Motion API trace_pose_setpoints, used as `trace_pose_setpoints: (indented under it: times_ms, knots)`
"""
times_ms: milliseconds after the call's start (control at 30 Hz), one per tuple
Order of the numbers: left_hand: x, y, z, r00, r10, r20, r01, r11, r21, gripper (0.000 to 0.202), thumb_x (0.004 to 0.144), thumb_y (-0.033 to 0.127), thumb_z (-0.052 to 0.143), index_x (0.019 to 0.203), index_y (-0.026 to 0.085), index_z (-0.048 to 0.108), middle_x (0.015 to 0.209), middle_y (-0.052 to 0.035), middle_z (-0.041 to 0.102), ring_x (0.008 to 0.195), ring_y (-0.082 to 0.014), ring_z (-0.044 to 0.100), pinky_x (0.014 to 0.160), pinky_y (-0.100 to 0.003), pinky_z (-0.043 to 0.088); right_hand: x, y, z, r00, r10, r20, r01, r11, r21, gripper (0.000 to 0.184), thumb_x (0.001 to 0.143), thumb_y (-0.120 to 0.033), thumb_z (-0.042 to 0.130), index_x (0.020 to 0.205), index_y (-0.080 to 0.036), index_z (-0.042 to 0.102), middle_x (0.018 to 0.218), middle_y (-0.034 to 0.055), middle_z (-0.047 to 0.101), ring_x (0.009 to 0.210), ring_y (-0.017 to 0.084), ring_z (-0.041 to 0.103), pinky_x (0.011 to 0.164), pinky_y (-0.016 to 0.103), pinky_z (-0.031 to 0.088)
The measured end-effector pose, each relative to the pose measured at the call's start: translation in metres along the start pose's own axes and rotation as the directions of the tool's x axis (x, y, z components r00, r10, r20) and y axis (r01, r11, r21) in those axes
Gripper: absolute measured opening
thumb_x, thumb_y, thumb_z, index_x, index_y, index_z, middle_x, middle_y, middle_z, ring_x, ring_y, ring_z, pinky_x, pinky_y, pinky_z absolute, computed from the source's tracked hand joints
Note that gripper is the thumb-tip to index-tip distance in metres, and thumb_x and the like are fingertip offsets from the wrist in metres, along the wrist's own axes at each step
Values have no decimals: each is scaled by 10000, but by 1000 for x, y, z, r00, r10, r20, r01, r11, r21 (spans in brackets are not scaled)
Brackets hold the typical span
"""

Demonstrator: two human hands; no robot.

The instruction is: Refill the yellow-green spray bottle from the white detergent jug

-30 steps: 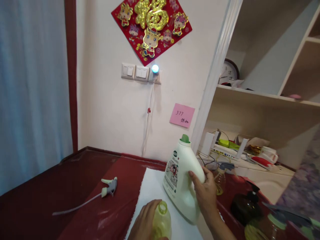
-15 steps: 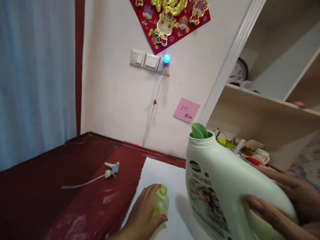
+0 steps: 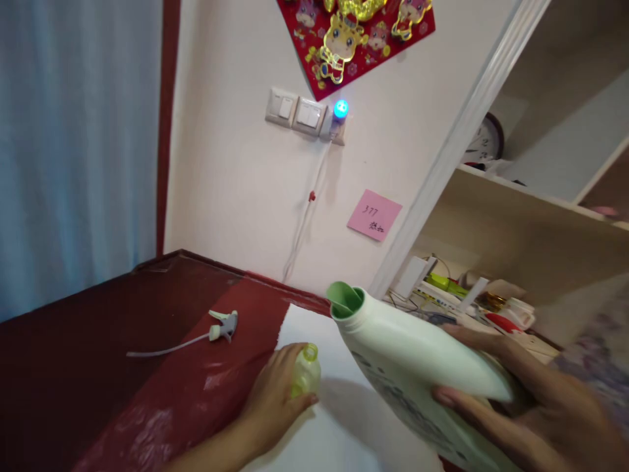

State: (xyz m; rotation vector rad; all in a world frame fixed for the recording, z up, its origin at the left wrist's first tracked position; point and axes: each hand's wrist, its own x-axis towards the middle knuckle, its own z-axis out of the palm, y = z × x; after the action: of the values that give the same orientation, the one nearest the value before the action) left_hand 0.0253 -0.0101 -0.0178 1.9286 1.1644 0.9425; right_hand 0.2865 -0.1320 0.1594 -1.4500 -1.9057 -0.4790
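My left hand point(image 3: 276, 393) is wrapped round a small translucent yellow bottle point(image 3: 308, 375), which stands uncapped on a white sheet point(image 3: 339, 419). In my right hand point(image 3: 531, 400) is a large pale green detergent jug point(image 3: 393, 341), gripped by its body and handle area. Its uncapped neck, with a green pouring spout point(image 3: 345, 300), leans left toward the small bottle. A gap separates the spout from the bottle's mouth. On the dark red tabletop, left of my left hand, lies a spray trigger head point(image 3: 223, 326) with its thin dip tube.
A glossy red cover point(image 3: 162, 406) lies over part of the table. The wall behind holds switches point(image 3: 297, 113), a plug with a hanging cord point(image 3: 299, 229) and a pink note point(image 3: 375, 214). At right are shelves with a clock point(image 3: 484, 139) and clutter; a blue curtain point(image 3: 78, 151) hangs left.
The jug has tipped further left, its mouth coming down and closer to the small bottle. My left hand still holds that bottle. The view has shifted slightly.
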Motion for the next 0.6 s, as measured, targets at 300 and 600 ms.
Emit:
trace_pose_setpoints:
  times_ms: [300,600]
  knots:
    - [12,-22,10,997,74,29,-75,997,17,619,859,411,588,1415,182,441,1483,-158,507,1401,-334,438,1192,-522,321,37,10,-13,996,-89,-13,90,994,62,454,810,-454,804,1185,-254,644,1076,53,742,892,217,718,726,306,572]
    - [4,-8,5,999,8,46,-9,1000,16,664,802,301,618,1430,165,453,1492,-152,517,1411,-315,432,1203,-495,307,41,13,-5,927,-306,219,333,937,-100,384,929,-464,648,1231,-227,629,961,73,779,737,234,747,605,333,588]
